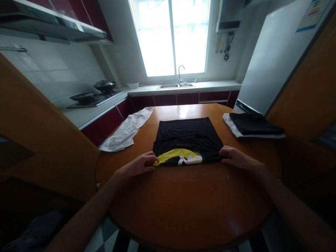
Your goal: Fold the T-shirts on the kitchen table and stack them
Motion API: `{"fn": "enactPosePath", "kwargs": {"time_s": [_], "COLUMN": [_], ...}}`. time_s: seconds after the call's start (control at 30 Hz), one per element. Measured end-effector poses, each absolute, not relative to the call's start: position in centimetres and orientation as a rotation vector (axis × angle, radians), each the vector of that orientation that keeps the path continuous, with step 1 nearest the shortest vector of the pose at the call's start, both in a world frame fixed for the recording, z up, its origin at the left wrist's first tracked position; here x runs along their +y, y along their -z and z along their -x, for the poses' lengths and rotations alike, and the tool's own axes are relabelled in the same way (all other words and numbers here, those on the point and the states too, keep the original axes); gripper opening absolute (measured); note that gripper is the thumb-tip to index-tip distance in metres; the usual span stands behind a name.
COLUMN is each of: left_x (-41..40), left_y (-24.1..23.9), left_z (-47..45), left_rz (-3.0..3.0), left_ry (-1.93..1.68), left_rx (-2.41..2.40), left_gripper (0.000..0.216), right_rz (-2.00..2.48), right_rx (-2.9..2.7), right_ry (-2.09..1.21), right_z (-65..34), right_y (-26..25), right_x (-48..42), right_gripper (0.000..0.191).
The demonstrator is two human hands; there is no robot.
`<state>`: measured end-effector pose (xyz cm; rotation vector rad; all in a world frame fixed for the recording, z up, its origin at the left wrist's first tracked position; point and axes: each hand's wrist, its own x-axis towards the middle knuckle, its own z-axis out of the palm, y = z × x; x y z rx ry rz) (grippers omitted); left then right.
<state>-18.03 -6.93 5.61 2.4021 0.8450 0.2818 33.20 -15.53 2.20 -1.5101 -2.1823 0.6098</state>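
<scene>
A black T-shirt with a yellow and white print lies folded into a rough rectangle on the wooden table. Its near part is doubled over, with the print facing up along the edge closest to me. My left hand pinches the near left corner, at the yellow end of the print. At the near right corner, my right hand has its fingers closed on the black cloth. Both hands rest low, close to the tabletop.
White clothing lies along the table's left edge. At the right stands a stack of folded clothes, a black one on top. Beyond are a counter with a sink, a stove with a lidded pan, and a fridge at right.
</scene>
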Motion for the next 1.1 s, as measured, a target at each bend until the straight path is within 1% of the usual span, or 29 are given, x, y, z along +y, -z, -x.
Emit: {"fn": "enactPosePath", "kwargs": {"time_s": [0.1,0.17,0.33,0.5,0.63,0.73,0.83,0.93,1.0,1.1], "left_x": [-7.9,-8.3,-8.9,-11.0,-13.8,-15.6,-16.5,-16.2,-15.2,-12.6], "left_y": [-4.9,-4.5,-4.7,-6.7,-9.2,-10.6,-11.1,-11.4,-11.7,-11.7], "left_z": [18.4,18.3,18.0,19.1,19.9,20.1,20.0,19.4,18.7,17.5], "left_rz": [-2.559,-2.697,-2.968,-2.957,-2.795,-2.621,-2.396,-2.198,-2.097,-1.982], "left_ry": [-0.436,-0.51,-0.594,-0.659,-0.771,-0.892,-1.011,-1.153,-1.237,-1.276], "left_rx": [0.874,0.873,0.895,0.813,0.776,0.81,0.84,1.01,1.184,1.355], "left_gripper": [0.028,0.024,0.019,0.012,0.008,0.007,0.016,0.022,0.024,0.031], "right_rz": [1.445,1.37,1.231,1.156,1.106,1.077,1.029,1.044,1.122,1.288], "right_rx": [-2.233,-2.281,-2.296,-2.237,-2.184,-2.126,-2.042,-1.915,-1.836,-1.791], "right_ry": [-0.314,-0.15,0.005,-0.073,-0.226,-0.354,-0.438,-0.446,-0.439,-0.438], "right_z": [-33.4,-33.4,-32.5,-31.3,-30.7,-30.4,-29.9,-29.5,-29.4,-29.3], "right_y": [-1.5,-1.5,-2.8,-4.7,-6.8,-8.8,-10.5,-11.8,-12.4,-12.4], "right_x": [-16.6,-17.0,-18.0,-20.3,-22.8,-24.3,-24.9,-24.1,-22.6,-19.1], "right_gripper": [0.016,0.014,0.017,0.012,0.006,0.006,0.008,0.009,0.01,0.018]}}
